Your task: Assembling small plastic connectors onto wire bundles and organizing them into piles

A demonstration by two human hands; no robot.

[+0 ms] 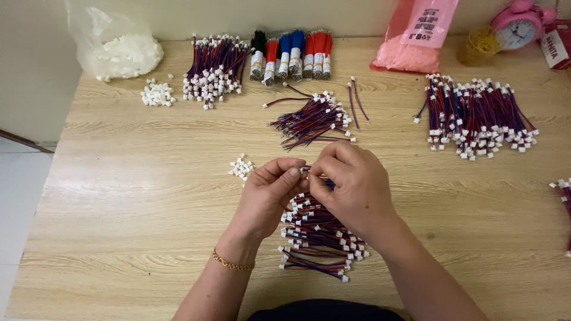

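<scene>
While both hands meet over the desk (pixel 119 196), I see each grip pinched shut on one wire lead (pixel 306 172).
My left hand (pixel 267 193) and right hand (pixel 351 184) touch at the fingertips; a pile of finished leads (pixel 318 241) lies just beneath them, loose white connectors (pixel 241 167) just left.

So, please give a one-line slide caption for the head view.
Two hands, left and right, pinch a wire lead above a pile of connector-tipped wires on a wooden table.

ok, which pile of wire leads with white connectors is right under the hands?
The pile of leads at the near table edge, directly below both hands. The loose fan lies beyond the fingers; the other piles sit far left and far right.
</scene>
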